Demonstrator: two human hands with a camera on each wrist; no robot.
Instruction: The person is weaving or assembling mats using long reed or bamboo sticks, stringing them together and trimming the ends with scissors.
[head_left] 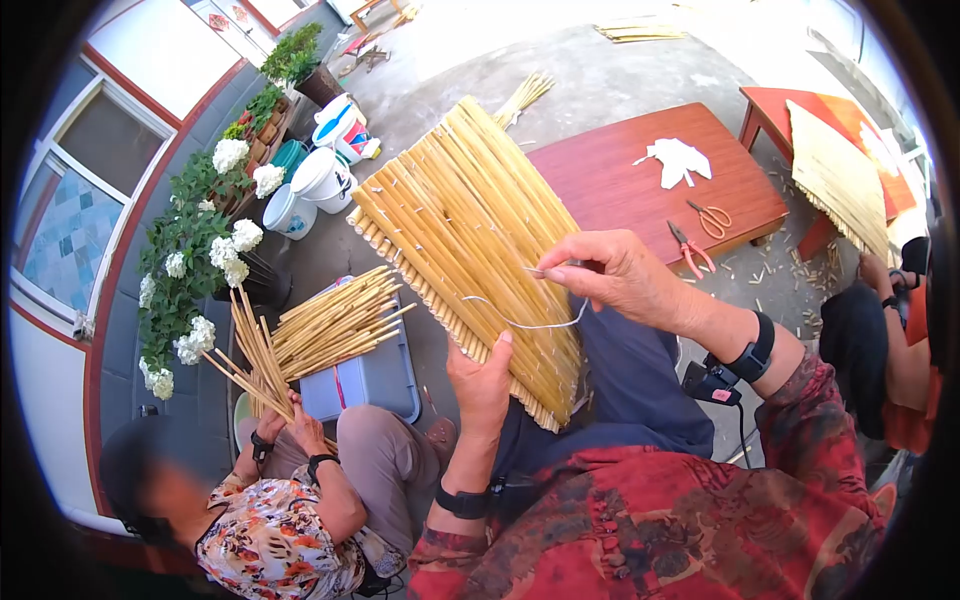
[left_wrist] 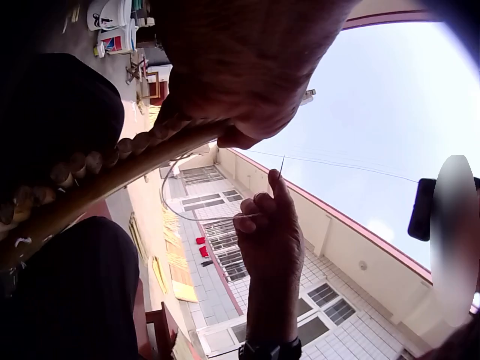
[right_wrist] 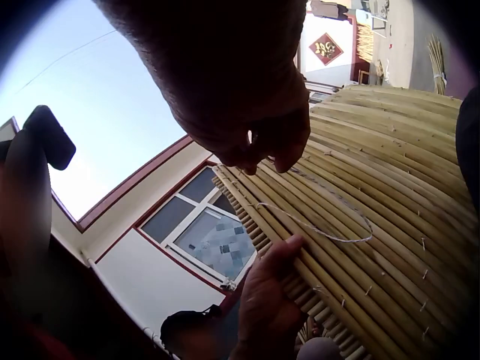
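Note:
A mat of stitched yellow reed stalks [head_left: 455, 230] stands tilted over the person's lap. Its lower left edge is gripped by the left hand [head_left: 480, 385], thumb on the top face and fingers hidden underneath. Above the mat, the right hand [head_left: 625, 280] pinches a thin needle [left_wrist: 282, 166] between thumb and forefinger. White string [head_left: 515, 325] loops from the mat's face round toward the right hand. In the right wrist view the same loop of string [right_wrist: 330, 234] lies over the stalks, and short white stitch ends dot the mat.
On a red-brown table [head_left: 620, 140] lie pliers [head_left: 690, 247], scissors [head_left: 712, 218] and a white cloth [head_left: 675, 160]. At left, a seated person [head_left: 290, 510] holds reed stalks beside a grey bin lid [head_left: 400, 375]. Buckets [head_left: 322, 178] and white flowers line the wall. Another person sits far right.

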